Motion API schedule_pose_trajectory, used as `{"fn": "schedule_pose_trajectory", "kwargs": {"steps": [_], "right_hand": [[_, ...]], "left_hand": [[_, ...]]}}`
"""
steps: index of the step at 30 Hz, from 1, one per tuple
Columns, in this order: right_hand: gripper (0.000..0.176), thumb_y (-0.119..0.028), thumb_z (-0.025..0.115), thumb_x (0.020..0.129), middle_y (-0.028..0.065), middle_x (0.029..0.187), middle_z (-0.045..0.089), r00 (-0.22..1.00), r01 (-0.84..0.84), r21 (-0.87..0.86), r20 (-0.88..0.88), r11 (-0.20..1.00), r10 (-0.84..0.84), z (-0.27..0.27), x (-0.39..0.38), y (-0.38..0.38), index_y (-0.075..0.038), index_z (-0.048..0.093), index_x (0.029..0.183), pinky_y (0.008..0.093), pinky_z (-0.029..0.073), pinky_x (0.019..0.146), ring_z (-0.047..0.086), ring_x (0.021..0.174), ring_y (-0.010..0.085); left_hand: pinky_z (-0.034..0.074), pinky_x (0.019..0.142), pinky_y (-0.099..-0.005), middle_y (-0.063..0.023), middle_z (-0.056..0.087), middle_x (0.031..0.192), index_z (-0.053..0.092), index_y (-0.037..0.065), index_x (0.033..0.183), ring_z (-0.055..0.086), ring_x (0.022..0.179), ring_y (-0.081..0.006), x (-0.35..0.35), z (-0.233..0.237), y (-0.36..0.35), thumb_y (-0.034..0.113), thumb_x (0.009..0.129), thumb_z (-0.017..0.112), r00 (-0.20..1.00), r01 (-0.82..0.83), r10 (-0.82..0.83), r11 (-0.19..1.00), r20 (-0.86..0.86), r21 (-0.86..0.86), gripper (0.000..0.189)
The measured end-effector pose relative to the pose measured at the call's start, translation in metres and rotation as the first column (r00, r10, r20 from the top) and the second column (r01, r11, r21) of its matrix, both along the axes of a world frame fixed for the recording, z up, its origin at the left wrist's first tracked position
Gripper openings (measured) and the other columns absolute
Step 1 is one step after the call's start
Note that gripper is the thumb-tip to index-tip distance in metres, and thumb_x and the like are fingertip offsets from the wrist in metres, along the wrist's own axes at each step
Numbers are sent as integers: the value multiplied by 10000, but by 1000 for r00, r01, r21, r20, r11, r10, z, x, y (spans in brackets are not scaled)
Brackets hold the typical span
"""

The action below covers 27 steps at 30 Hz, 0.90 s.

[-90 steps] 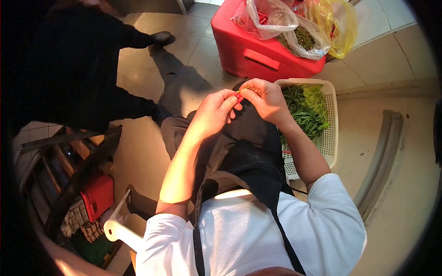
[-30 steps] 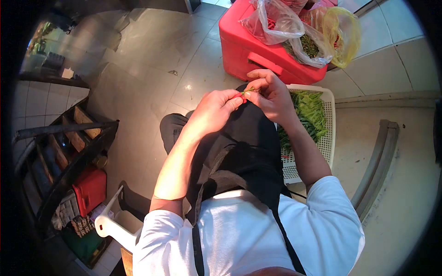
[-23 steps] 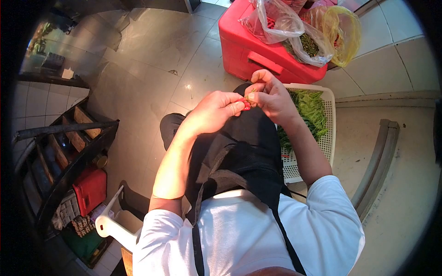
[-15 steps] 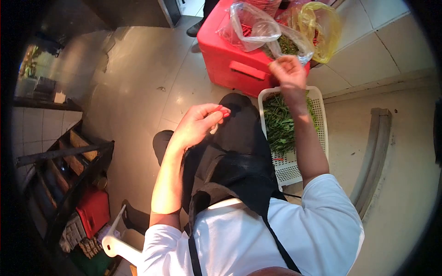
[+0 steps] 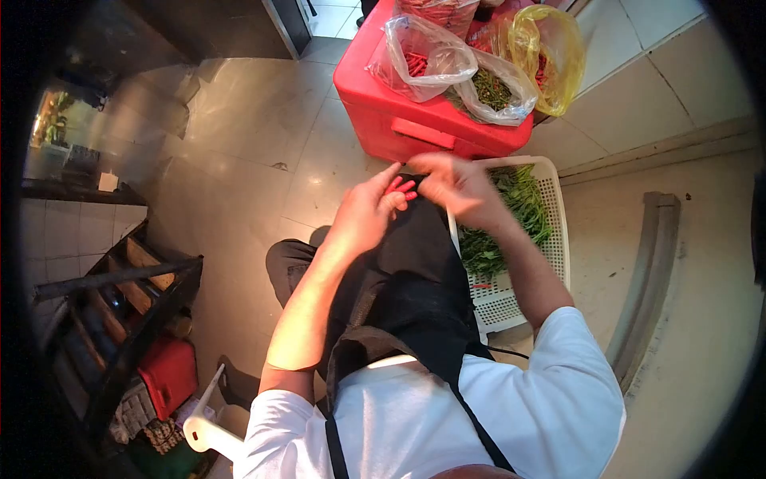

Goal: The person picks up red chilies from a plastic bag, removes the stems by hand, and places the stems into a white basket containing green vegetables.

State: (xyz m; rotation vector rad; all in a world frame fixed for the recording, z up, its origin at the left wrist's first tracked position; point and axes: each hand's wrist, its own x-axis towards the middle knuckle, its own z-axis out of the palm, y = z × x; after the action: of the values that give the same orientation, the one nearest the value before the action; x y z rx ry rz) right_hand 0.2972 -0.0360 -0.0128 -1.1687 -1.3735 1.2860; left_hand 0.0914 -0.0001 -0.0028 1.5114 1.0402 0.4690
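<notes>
My left hand (image 5: 365,211) is closed around several red chilies (image 5: 401,189), whose ends stick out past the fingers above my lap. Close by on the right is my right hand (image 5: 461,190), smeared by motion, so its fingers and anything in them cannot be made out. Beyond both hands is a red cooler box (image 5: 371,124). On its lid sit a clear plastic bag (image 5: 455,62) with red chilies inside, a second clear bag (image 5: 523,100) of small green pieces, and a yellow bag (image 5: 570,60) with something red in it.
By my right leg, a white perforated basket (image 5: 550,188) holds leafy greens (image 5: 523,211). A curved grey pipe or trim piece (image 5: 646,271) lies beyond it. At left are a dark slatted rack (image 5: 120,295) and a red container (image 5: 169,375). A white chair part (image 5: 203,431) shows beside me.
My right hand has come down and left from the front of the bags to beside my left hand. My left hand, with the chilies, has shifted slightly right. My head view has moved a little.
</notes>
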Motion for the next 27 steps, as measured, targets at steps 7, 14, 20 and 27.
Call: {"fn": "schedule_pose_trajectory", "kwargs": {"steps": [7,14,20,27], "right_hand": [[183,-59,626,887,78,889,693,996,-33,-169,-82,985,19,3,-30,-2,41,658,1037,247,510,724,633,787,107],[118,-50,647,868,27,803,659,995,95,121,22,988,-98,13,-19,26,11,671,966,239,498,641,607,715,88],[165,-134,627,883,102,785,690,740,476,491,224,729,-634,25,50,154,9,681,943,286,490,600,621,642,145],[281,-264,591,902,179,869,680,516,400,728,323,556,-793,17,93,211,0,685,929,423,505,756,652,807,359]], "left_hand": [[492,639,-285,-117,673,822,128,81,1524,627,687,-154,0,21,-1,71,902,617,988,60,-47,994,-147,89,791],[546,713,-285,-175,645,1035,61,49,1518,642,781,-164,-15,-14,-8,61,927,603,781,1,307,870,544,-493,802],[550,800,-295,-193,630,1091,120,9,1501,650,819,-170,-38,-23,-21,75,914,629,754,10,339,850,562,-526,780],[561,777,-278,-198,613,1095,220,-30,1467,644,834,-167,-97,-42,-44,126,924,624,733,-187,490,811,472,-554,694]]}}
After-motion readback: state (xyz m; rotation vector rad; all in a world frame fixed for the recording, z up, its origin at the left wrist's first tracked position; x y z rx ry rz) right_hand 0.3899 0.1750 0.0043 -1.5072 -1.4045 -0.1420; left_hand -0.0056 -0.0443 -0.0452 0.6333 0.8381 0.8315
